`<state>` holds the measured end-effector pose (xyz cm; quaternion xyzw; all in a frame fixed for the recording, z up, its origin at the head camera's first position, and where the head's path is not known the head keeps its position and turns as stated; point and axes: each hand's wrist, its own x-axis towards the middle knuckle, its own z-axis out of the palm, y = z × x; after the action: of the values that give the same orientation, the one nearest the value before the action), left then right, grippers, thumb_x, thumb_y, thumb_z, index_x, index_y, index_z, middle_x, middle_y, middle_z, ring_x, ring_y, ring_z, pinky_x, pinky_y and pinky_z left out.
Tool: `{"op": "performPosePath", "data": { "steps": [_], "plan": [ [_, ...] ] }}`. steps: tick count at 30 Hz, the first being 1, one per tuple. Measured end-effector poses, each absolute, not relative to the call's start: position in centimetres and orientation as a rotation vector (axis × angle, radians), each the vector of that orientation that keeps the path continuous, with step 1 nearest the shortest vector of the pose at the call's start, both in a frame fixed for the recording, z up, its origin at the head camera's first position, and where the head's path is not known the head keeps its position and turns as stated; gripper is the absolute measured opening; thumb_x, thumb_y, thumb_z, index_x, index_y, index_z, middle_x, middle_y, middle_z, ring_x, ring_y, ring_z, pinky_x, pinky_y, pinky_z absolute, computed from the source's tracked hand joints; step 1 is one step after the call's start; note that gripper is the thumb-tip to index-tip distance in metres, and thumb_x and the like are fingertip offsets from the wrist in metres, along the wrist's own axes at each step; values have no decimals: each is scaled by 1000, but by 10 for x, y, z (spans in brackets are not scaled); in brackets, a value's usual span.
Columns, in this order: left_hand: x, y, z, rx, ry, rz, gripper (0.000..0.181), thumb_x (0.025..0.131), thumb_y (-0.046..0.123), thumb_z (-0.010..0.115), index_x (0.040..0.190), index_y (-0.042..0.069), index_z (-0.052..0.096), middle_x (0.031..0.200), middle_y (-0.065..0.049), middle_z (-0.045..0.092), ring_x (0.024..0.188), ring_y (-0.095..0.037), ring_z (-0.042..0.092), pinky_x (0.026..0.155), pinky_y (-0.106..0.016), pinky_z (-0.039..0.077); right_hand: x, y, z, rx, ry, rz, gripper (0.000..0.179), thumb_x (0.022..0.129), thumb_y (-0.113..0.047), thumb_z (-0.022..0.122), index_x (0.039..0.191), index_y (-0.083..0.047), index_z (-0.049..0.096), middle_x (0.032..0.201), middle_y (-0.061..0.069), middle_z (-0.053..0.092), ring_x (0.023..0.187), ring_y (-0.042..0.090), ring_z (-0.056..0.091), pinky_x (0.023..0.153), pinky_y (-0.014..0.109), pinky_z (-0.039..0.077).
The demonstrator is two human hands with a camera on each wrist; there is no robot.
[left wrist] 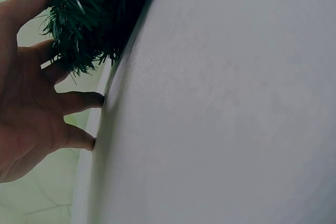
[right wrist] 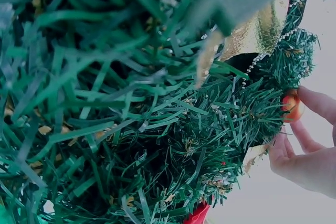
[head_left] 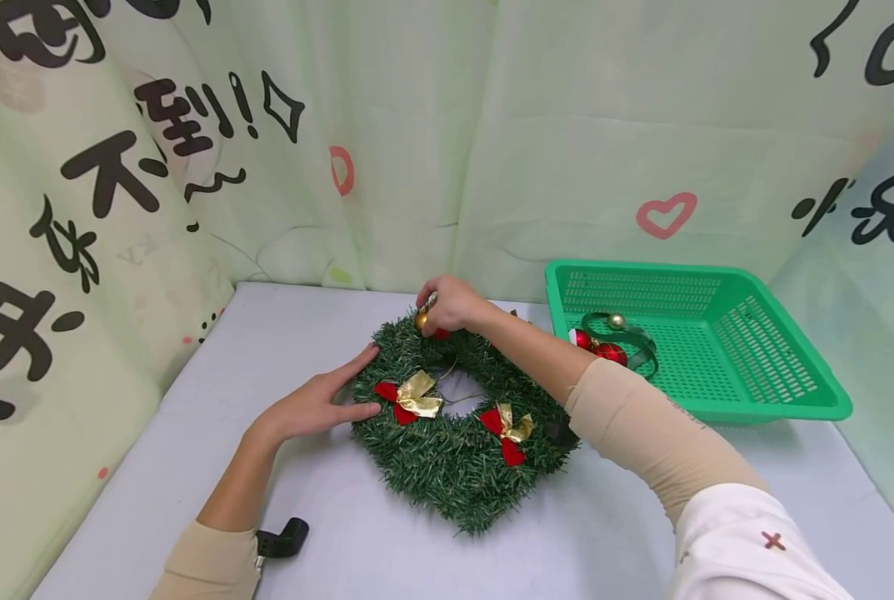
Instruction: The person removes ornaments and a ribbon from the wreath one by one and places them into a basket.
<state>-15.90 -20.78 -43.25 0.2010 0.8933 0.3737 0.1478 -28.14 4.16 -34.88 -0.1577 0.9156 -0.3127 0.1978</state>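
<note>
A green tinsel wreath (head_left: pixel 447 475) lies on the table, with a red-and-gold bow (head_left: pixel 409 397) on its left side and another red-and-gold bow (head_left: pixel 508 432) at its front right. At the wreath's far edge my right hand (head_left: pixel 450 304) pinches a small gold bauble (head_left: pixel 421 321); something red shows just under the fingers. The right wrist view has the same bauble (right wrist: pixel 292 106) between thumb and fingers, against the green needles. My left hand (head_left: pixel 315 404) rests along the wreath's left side, fingers spread; in the left wrist view two fingertips (left wrist: pixel 96 99) touch the tabletop.
A green plastic basket (head_left: pixel 761 408) stands at the back right, holding red baubles (head_left: pixel 610 353), a gold bauble (head_left: pixel 616 321) and a dark green ribbon (head_left: pixel 645 342). Behind the white table (head_left: pixel 387 550) hangs a pale printed curtain (head_left: pixel 536 150). A black strap device (head_left: pixel 285 537) sits at my left wrist.
</note>
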Motion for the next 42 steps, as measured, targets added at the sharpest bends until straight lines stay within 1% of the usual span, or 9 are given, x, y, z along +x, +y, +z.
{"op": "performPosePath", "data": {
  "steps": [5, 10, 17, 23, 29, 36, 39, 42],
  "plan": [
    [-159, -207, -432, 581, 2571, 1074, 91, 99, 53, 67, 169, 30, 14, 176, -3, 13, 159, -38, 23, 125, -65, 25, -281, 42, -348, -440, 2561, -879, 42, 83, 0, 82, 122, -5, 69, 112, 15, 71, 85, 22, 64, 69, 27, 52],
    [-159, -207, -432, 579, 2568, 1073, 91, 99, 54, 67, 169, 30, 13, 176, -3, 13, 159, -38, 23, 125, -65, 25, -279, 43, -345, -438, 2551, -884, 41, 83, 0, 82, 121, -4, 68, 109, 16, 72, 85, 23, 68, 69, 27, 53],
    [-159, -207, -432, 575, 2573, 1077, 91, 99, 53, 67, 169, 30, 14, 176, -3, 14, 159, -38, 23, 125, -65, 25, -277, 44, -339, -415, 2521, -925, 42, 83, 1, 81, 123, -4, 69, 122, 15, 69, 90, 24, 63, 70, 28, 51],
    [-159, -207, -432, 583, 2574, 1082, 91, 99, 53, 67, 169, 30, 14, 176, -3, 14, 159, -38, 22, 125, -65, 24, -275, 47, -338, -433, 2520, -946, 42, 83, 1, 81, 122, -3, 69, 125, 16, 68, 102, 28, 64, 76, 31, 54],
    [-159, -207, -432, 584, 2571, 1082, 91, 99, 53, 67, 169, 30, 14, 176, -3, 14, 159, -38, 22, 125, -65, 24, -274, 50, -336, -440, 2517, -963, 43, 82, 1, 81, 123, -2, 69, 123, 16, 68, 106, 30, 64, 83, 34, 56],
    [-159, -206, -433, 581, 2574, 1079, 91, 99, 52, 67, 169, 30, 14, 176, -3, 14, 159, -38, 22, 125, -64, 24, -273, 55, -333, -434, 2512, -981, 45, 83, 0, 81, 126, -4, 69, 126, 14, 68, 112, 30, 64, 89, 37, 57],
    [-159, -206, -433, 585, 2577, 1078, 91, 99, 53, 67, 169, 30, 14, 176, -3, 14, 159, -38, 23, 125, -64, 24, -271, 58, -330, -431, 2504, -1011, 44, 83, 1, 81, 125, -5, 69, 125, 15, 68, 112, 31, 64, 91, 39, 56],
    [-159, -207, -433, 587, 2579, 1077, 91, 99, 53, 67, 169, 30, 15, 176, -3, 15, 159, -38, 23, 125, -64, 24, -271, 60, -328, -423, 2472, -1067, 45, 83, 3, 79, 126, -3, 68, 125, 17, 66, 108, 31, 64, 91, 43, 58]
  ]
}}
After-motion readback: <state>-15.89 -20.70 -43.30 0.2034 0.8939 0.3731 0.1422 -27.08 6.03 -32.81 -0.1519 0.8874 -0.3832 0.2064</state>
